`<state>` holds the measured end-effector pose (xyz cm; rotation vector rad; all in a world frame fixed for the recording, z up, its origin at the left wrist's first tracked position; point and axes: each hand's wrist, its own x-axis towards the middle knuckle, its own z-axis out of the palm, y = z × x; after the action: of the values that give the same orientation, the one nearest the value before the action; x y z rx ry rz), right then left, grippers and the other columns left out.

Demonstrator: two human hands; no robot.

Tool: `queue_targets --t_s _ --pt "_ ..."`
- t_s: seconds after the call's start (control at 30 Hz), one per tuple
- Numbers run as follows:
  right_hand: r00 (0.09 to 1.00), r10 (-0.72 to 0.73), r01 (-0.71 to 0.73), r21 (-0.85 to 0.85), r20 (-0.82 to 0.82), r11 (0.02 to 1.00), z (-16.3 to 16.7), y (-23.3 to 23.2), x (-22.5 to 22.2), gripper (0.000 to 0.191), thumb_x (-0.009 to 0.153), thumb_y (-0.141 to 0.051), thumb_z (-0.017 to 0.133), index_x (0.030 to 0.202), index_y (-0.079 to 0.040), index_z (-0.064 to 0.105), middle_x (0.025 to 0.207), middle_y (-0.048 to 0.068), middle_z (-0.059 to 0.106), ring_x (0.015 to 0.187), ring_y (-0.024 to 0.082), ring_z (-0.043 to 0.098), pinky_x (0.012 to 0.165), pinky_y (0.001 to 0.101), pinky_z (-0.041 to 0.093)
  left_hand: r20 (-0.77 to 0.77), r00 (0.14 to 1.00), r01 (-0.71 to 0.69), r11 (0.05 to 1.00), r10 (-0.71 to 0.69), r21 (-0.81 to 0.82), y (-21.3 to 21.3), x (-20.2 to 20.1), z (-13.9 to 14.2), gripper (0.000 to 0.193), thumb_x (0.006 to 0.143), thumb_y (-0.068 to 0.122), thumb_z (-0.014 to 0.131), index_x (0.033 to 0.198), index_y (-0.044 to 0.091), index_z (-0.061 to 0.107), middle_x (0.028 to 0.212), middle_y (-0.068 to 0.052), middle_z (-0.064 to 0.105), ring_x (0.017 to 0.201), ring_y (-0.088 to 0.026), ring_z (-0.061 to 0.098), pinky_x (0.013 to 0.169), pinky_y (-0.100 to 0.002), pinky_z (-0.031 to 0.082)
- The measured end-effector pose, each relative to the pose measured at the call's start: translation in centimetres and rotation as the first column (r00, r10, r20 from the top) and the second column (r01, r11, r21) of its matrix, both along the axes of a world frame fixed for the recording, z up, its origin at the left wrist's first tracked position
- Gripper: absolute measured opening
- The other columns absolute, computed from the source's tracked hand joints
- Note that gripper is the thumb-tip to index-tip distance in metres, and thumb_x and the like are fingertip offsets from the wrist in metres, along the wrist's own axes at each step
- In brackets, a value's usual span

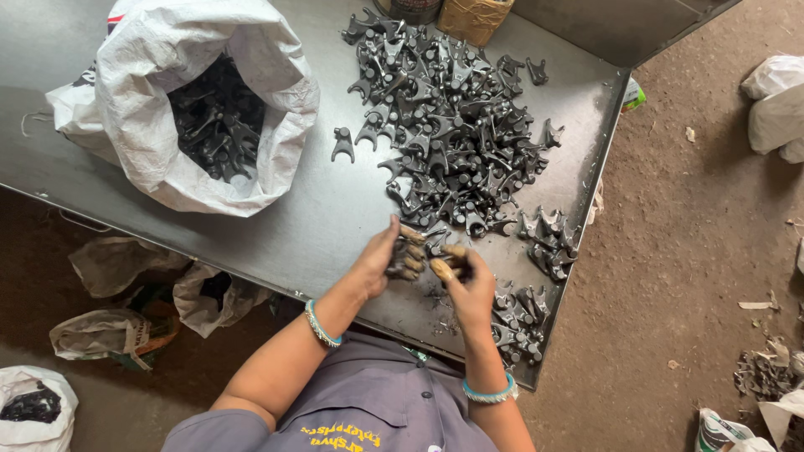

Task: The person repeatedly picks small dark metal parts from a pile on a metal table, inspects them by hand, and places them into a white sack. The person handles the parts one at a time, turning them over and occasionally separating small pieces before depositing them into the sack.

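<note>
My left hand (387, 256) is curled around a dark forked metal part (410, 249) just above the near edge of the steel table (310, 218). My right hand (463, 282) grips another dark metal part (459, 261) right beside it, and the two hands almost touch. A big heap of the same black forked parts (444, 125) lies just beyond the hands. Smaller groups of these parts sit at the right edge (548, 243) and by my right wrist (517, 322). One single part (342, 144) lies apart, left of the heap.
An open white woven sack (180, 100) full of the same parts stands on the table at the left. A jar and a taped tub (473, 17) stand at the far edge. Bags (117, 331) lie on the dirt floor below; more bags (775, 105) at right.
</note>
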<state>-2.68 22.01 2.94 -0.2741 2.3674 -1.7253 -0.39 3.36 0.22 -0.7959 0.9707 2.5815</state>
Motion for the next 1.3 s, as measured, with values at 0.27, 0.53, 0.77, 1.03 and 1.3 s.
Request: queue_targets --t_s 0.27,0.53,0.77,1.03,1.3 --pt "0.897 0.188 0.120 0.631 -0.399 0.767 1.2 -3.6 1.3 0.047 0.072 -0.028 0.089 0.105 -0.004 0.067 0.094 0.019 0.060 0.086 0.040 0.061 0.074 0.0479 0.050 -0.103 0.986 -0.137 0.987 0.129 -0.079 -2.8 -0.8 0.3 0.058 0.097 0.063 0.054 0.105 0.007 0.066 0.076 -0.003 0.068 0.057 -0.012 0.065 0.049 -0.028 0.055" --pt "0.986 -0.035 0.092 0.355 -0.162 0.931 -1.1 0.5 1.4 0.034 0.078 -0.020 0.088 0.098 -0.004 0.066 0.095 0.012 0.073 0.083 0.025 0.069 0.076 0.0356 0.055 -0.058 0.990 -0.129 0.991 0.126 -0.048 -1.9 -0.2 -1.0 0.055 0.097 0.059 0.058 0.107 0.005 0.067 0.083 -0.003 0.071 0.063 -0.010 0.066 0.054 -0.027 0.055" --pt "0.847 0.060 0.321 -0.598 0.529 0.735 -5.0 3.9 0.1 0.022 0.095 -0.008 0.070 0.116 -0.006 0.063 0.101 0.009 0.071 0.088 0.019 0.067 0.075 0.0330 0.058 -0.080 0.995 -0.060 0.997 0.057 -0.042 -1.4 0.1 -1.7 0.057 0.097 0.060 0.057 0.102 0.004 0.070 0.075 -0.002 0.067 0.057 -0.011 0.062 0.049 -0.026 0.050" --pt "0.753 0.079 0.444 -0.594 0.653 0.671 -4.8 4.1 -0.4 0.019 0.103 -0.013 0.060 0.117 -0.002 0.065 0.105 0.011 0.073 0.090 0.020 0.070 0.072 0.0343 0.059 -0.075 0.997 0.022 0.989 -0.034 -0.148 0.0 0.4 -1.1 0.058 0.093 0.061 0.060 0.105 0.006 0.070 0.076 -0.002 0.068 0.060 -0.012 0.064 0.050 -0.027 0.053" --pt "1.000 0.017 -0.017 0.013 -0.018 1.000 -0.8 -1.7 -1.0 0.031 0.098 -0.025 0.071 0.122 -0.007 0.071 0.102 0.007 0.076 0.090 0.018 0.067 0.082 0.0309 0.055 0.011 0.999 -0.032 0.999 0.031 0.044 -0.6 0.3 -0.1 0.048 0.089 0.052 0.066 0.101 0.006 0.068 0.077 -0.005 0.071 0.059 -0.015 0.069 0.048 -0.029 0.055"
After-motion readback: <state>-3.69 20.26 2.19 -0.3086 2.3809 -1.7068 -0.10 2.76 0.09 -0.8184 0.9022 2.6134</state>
